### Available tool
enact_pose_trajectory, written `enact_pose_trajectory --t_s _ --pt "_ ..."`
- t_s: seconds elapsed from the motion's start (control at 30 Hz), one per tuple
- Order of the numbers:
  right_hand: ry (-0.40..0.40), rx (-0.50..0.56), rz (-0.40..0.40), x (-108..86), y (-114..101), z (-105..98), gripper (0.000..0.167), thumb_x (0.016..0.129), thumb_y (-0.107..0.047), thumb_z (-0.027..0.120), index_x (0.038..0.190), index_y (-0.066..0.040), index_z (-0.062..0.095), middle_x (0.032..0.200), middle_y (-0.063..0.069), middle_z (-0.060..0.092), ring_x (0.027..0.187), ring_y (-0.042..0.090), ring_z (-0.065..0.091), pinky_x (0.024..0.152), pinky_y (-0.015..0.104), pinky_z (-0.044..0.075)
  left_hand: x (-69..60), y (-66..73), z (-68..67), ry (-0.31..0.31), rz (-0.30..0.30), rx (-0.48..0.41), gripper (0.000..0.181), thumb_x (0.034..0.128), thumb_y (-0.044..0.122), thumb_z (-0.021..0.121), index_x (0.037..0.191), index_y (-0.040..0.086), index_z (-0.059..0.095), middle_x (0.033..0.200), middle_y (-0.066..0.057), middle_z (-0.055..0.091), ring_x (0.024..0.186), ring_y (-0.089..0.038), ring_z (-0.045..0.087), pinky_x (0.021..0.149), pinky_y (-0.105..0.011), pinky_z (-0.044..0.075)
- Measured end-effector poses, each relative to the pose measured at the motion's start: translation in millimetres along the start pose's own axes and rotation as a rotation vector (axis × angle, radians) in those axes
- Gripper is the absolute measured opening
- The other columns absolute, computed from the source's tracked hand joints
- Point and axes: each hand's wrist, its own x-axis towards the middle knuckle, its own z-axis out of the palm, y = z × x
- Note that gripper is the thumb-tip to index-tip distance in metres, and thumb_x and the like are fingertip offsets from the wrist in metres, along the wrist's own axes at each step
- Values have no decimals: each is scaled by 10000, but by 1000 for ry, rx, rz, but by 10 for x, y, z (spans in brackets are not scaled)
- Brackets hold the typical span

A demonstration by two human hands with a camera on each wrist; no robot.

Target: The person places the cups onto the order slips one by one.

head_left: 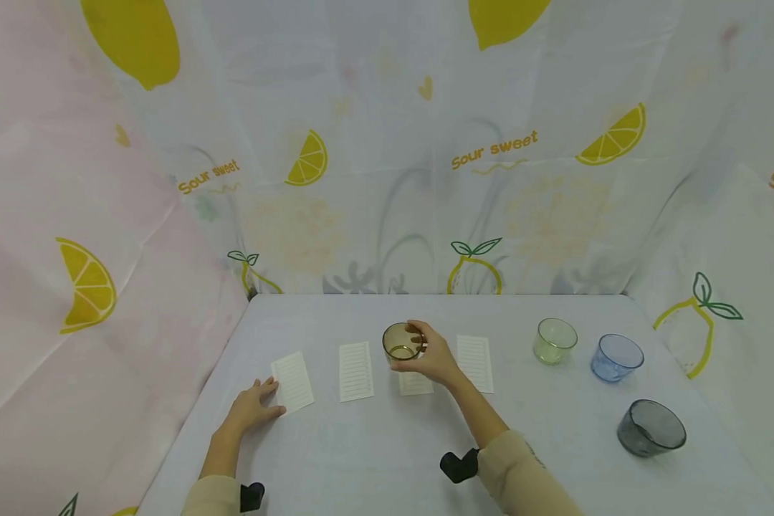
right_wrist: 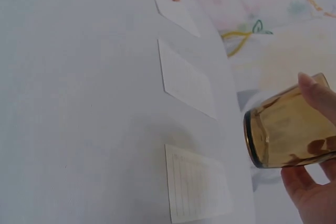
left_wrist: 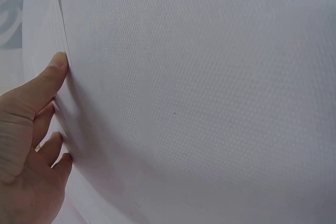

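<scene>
My right hand (head_left: 435,360) grips an amber glass cup (head_left: 396,338) by its side. In the right wrist view, the thumb lies on one side of the cup and the fingers on the other, with its base off the table. Beneath it is a lined white card (head_left: 416,385), partly hidden by cup and hand in the head view. At the far left, my left hand (head_left: 250,407) touches another lined card (head_left: 294,382), thumb at the near edge and fingers at the left edge. The left wrist view shows that thumb (left_wrist: 59,62) against the card's edge.
Two more lined cards lie in the row: one (head_left: 356,371) left of the cup, one (head_left: 475,364) behind the right forearm. On the right stand a green glass cup (head_left: 555,342), a blue one (head_left: 615,360) and a grey one (head_left: 648,430). A lemon-print cloth (head_left: 387,143) surrounds the white table.
</scene>
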Motion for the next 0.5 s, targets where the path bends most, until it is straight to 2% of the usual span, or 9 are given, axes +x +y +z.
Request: enact_pose_trajectory --t_s 0.03,0.17,0.4,0.5 --pt "5 -1 -7 29 50 37 836 647 -146 860 1350 13 436 1285 149 550 1077 302 545 883 431 492 2 -4 0 2 1 5 675 778 236 756 1295 -97 478 1393 -360 296 1243 -604 260 964 -689 300" --pt "-14 6 -23 73 -1 134 839 658 -134 851 1356 36 417 1289 170 542 1078 308 545 876 421 496 7 -6 -6 -4 -4 1 672 781 229 753 1299 -97 474 1401 -347 296 1246 -608 247 966 -697 288" --pt "-52 54 -45 141 -28 278 840 667 -48 827 1366 75 379 1310 244 503 1101 394 525 895 509 476 17 -8 1 -5 -3 -7 684 774 238 758 1296 -100 474 1407 -316 313 1257 -597 237 973 -700 271" --pt "-63 25 -33 156 -27 325 842 670 -82 834 1367 63 384 1306 213 516 1097 360 529 890 466 485 21 -13 13 -2 5 -11 685 768 232 762 1289 -108 477 1402 -311 325 1261 -593 237 979 -699 263"
